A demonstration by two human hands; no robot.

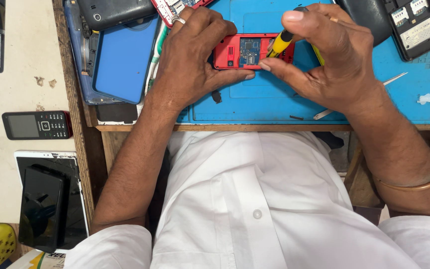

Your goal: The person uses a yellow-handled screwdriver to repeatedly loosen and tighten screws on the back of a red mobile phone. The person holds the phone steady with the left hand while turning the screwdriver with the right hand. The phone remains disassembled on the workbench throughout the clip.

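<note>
Red phone frame, pinched at its left edge by left hand; right hand fingers pinch yellow screwdriver.

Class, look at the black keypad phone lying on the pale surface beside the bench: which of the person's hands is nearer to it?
Left. The left hand steadies the red phone on the blue mat, up and right of the keypad phone. The right hand, holding the yellow screwdriver, is farther right.
</note>
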